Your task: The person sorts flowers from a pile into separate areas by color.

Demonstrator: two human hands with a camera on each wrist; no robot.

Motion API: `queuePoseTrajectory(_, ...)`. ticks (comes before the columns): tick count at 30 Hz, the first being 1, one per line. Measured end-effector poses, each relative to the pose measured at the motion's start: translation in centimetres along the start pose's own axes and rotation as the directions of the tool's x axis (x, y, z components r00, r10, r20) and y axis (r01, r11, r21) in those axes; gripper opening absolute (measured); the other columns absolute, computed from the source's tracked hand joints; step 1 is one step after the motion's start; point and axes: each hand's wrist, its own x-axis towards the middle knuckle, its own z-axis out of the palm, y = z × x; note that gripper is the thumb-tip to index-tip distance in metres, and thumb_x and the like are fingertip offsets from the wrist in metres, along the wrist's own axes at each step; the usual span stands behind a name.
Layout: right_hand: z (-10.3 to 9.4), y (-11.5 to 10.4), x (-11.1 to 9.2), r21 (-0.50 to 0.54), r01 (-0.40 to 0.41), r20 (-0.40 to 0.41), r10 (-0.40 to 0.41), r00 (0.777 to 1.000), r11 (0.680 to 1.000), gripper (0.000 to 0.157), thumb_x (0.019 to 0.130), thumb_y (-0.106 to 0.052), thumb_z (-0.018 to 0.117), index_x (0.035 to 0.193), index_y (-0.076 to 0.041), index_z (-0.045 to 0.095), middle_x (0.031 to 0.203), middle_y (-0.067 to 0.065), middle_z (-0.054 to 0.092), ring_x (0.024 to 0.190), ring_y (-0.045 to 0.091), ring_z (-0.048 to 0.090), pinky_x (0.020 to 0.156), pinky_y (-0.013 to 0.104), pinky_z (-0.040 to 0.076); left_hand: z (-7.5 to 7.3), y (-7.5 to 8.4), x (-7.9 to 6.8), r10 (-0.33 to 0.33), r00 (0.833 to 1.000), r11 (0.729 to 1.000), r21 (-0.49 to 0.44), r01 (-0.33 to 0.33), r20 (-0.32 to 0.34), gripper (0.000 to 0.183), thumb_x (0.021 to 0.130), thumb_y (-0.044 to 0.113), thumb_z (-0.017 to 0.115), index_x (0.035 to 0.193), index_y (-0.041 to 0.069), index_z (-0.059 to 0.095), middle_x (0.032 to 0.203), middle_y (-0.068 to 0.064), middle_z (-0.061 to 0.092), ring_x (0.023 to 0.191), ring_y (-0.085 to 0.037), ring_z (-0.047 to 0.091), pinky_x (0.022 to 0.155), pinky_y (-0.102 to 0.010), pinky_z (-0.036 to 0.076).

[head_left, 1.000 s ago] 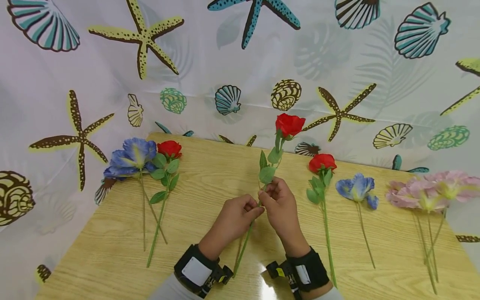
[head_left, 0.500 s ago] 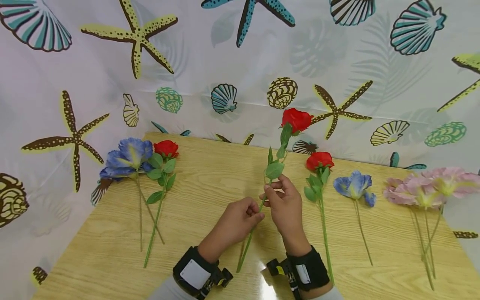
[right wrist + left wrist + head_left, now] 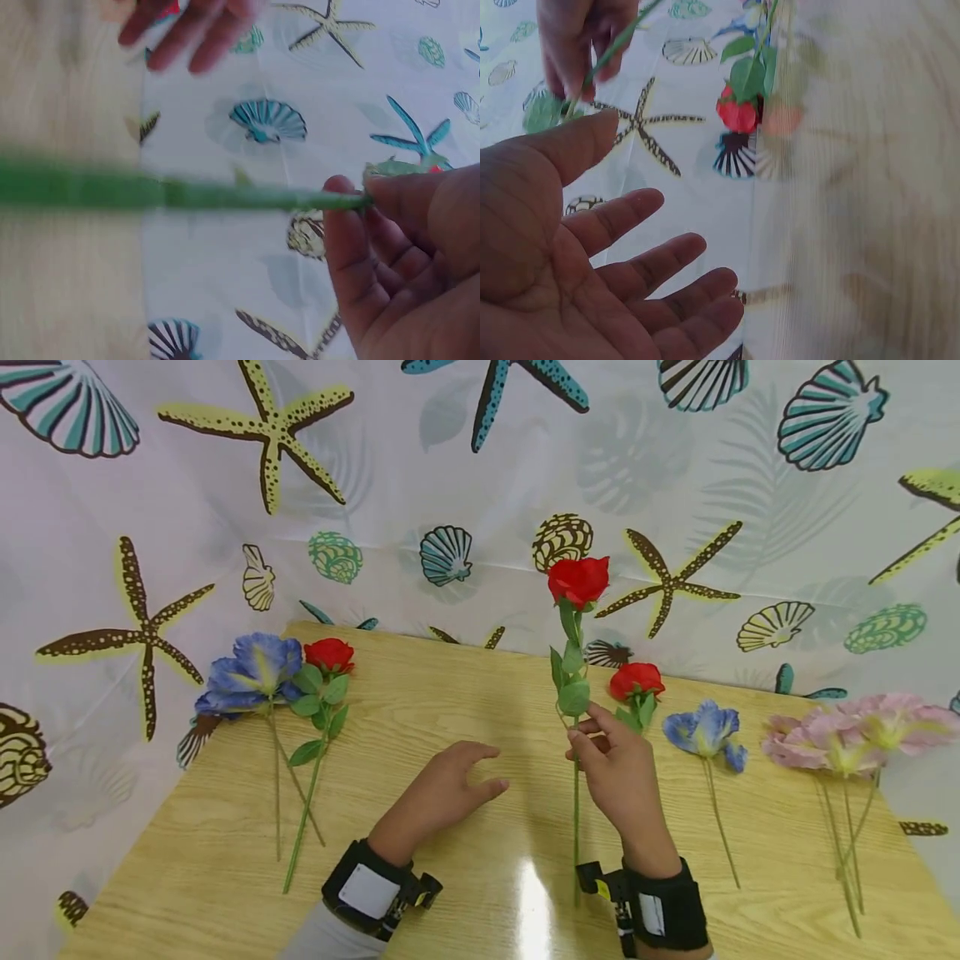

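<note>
My right hand [image 3: 621, 768] pinches the green stem of a red artificial rose [image 3: 577, 583] just under its leaves. The rose is held up over the table, bloom away from me. In the right wrist view the stem [image 3: 247, 196] runs from between thumb and forefinger towards the camera. My left hand [image 3: 442, 789] is apart from it on the left, fingers spread and holding nothing; the left wrist view shows its bare palm [image 3: 592, 277]. Behind my right hand lies a second red rose [image 3: 637, 682], its stem mostly hidden by that hand and wrist.
On the wooden table [image 3: 450, 693], blue flowers [image 3: 255, 672] and a red rose [image 3: 328, 657] lie at left. A single blue flower [image 3: 705, 731] and several pink flowers [image 3: 847, 739] lie at right. A cloth printed with shells and starfish [image 3: 495, 485] hangs behind.
My left hand has let go of the rose stem and drawn back left with its fingers opened. My right hand has carried the rose to the right, and its stem now points more nearly upright.
</note>
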Motion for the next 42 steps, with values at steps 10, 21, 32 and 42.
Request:
queuePoseTrajectory(10, -4.1, 2.0, 0.2, -0.258, -0.11, -0.089, 0.09, 0.992, 0.96, 0.041, 0.102, -0.014, 0.055, 0.142, -0.003, 0.053, 0.116, 0.017, 0.064, 0.097, 0.032, 0.062, 0.061, 0.035, 0.046, -3.1, -3.0, -0.4, -0.064, 0.974, 0.984, 0.148, 0.098, -0.218, 0.05, 0.095, 0.025, 0.069, 0.135, -0.001, 0.057, 0.138, -0.022, 0.051, 0.128, -0.04, 0.048, 0.102, -0.053, 0.042)
queuePoseTrajectory(21, -7.6, 6.6, -0.4, -0.44, -0.15, -0.149, 0.093, 0.984, 0.886, 0.035, 0.099, -0.006, 0.054, 0.132, 0.007, 0.057, 0.105, 0.026, 0.066, 0.051, 0.022, 0.049, 0.047, 0.033, 0.036, -8.1, -6.2, -3.1, -0.265, 0.834, 0.859, 0.275, 0.432, -0.483, 0.048, 0.098, 0.025, 0.061, 0.122, -0.017, 0.056, 0.115, -0.04, 0.053, 0.103, -0.059, 0.052, 0.083, -0.064, 0.045)
queuePoseTrajectory(32, -5.8, 9.4, 0.3, -0.496, -0.199, -0.106, 0.168, 0.98, 0.845, 0.033, 0.096, -0.002, 0.049, 0.125, 0.012, 0.057, 0.069, 0.015, 0.061, 0.047, 0.022, 0.045, 0.045, 0.034, 0.033, -9.3, -8.0, -4.3, -0.342, 0.824, 0.841, 0.244, 0.482, -0.451, 0.038, 0.095, 0.025, 0.064, 0.067, 0.0, 0.058, 0.066, -0.017, 0.056, 0.059, -0.036, 0.059, 0.049, -0.049, 0.048)
queuePoseTrajectory(42, -5.4, 10.2, 0.4, -0.462, -0.224, -0.006, 0.25, 0.968, 0.858, 0.04, 0.096, -0.011, 0.056, 0.125, 0.015, 0.051, 0.098, 0.03, 0.066, 0.08, 0.038, 0.065, 0.065, 0.048, 0.049, -9.7, -8.3, -4.1, -0.382, 0.793, 0.795, 0.269, 0.544, -0.476, 0.041, 0.095, 0.024, 0.065, 0.097, -0.017, 0.061, 0.102, -0.04, 0.054, 0.089, -0.054, 0.058, 0.066, -0.062, 0.049)
